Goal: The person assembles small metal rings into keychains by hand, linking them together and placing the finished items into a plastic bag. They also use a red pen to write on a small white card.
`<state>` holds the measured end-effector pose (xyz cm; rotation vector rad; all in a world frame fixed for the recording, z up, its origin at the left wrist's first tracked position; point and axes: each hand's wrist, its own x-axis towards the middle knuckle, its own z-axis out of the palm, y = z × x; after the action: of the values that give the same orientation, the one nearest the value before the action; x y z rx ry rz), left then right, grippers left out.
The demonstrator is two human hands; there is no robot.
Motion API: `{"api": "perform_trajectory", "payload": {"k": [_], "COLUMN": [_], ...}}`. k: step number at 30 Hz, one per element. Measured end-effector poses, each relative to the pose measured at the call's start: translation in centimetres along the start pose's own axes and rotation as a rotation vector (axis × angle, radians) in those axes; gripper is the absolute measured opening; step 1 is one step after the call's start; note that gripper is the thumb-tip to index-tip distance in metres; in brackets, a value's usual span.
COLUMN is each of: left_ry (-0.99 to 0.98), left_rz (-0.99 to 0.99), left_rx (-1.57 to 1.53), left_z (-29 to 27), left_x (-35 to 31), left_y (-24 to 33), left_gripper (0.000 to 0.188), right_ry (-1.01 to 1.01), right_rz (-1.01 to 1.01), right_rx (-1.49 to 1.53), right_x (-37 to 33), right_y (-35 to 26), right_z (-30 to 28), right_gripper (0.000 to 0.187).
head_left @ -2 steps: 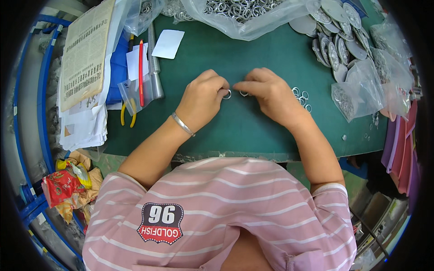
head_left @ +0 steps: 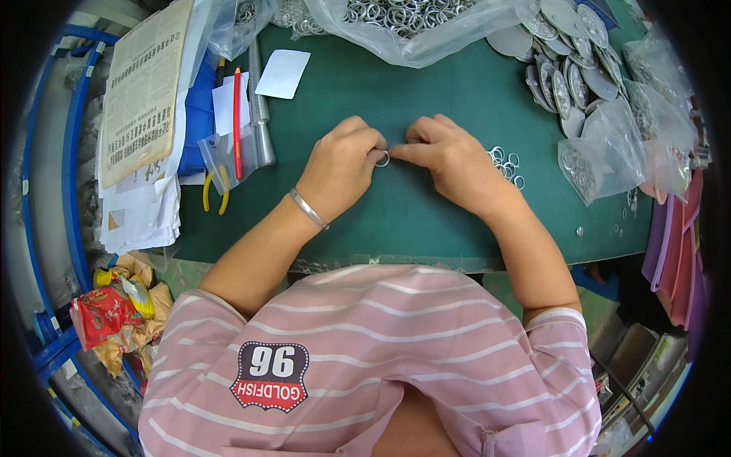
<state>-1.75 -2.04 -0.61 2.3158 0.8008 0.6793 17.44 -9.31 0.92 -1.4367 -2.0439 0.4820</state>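
My left hand (head_left: 346, 160) is closed in a pinch on a small silver ring (head_left: 383, 160), just above the green tabletop. Part of the ring shows past the fingertips; the rest is covered by them. From the right comes my right hand (head_left: 449, 158), its fingers bent together and a fingertip reaching the ring's edge. Whatever lies inside the right fingers is hidden. Beside the right wrist lies a loose group of several similar rings (head_left: 499, 158) on the tabletop (head_left: 343, 228).
A plastic bag of metal rings (head_left: 403, 49) stands at the back. Embossed metal discs (head_left: 567, 68) are heaped back right, beside a bag of small parts (head_left: 601, 156). To the left lie a red pen (head_left: 237, 126), a ridged metal rod (head_left: 260, 114), yellow-handled pliers (head_left: 215, 192) and papers (head_left: 141, 206).
My right hand has moved left to the ring in my left hand. A ring that showed under the right fingers is out of sight now. The left hand stays put.
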Motion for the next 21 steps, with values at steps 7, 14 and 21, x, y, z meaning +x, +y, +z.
{"api": "perform_trajectory", "payload": {"k": [7,14,21], "left_ry": [-0.067,-0.067,-0.062], "left_rz": [-0.034,0.020,-0.042], "left_rx": [-0.007,0.065,-0.077], "left_z": [-0.4,-0.2,0.1], "left_x": [-0.1,-0.4,-0.3], "left_y": [0.4,0.6,1.2], "left_gripper": [0.010,0.013,0.009], "right_ry": [0.044,0.011,0.217], "right_rz": [0.349,0.763,0.693], "right_rx": [0.230,1.243,0.832], "right_x": [-1.4,-2.8,-4.6], "right_y": [-0.2,-1.6,-2.0], "right_z": [0.0,-1.8,-3.5], "right_gripper": [0.023,0.013,0.014]}}
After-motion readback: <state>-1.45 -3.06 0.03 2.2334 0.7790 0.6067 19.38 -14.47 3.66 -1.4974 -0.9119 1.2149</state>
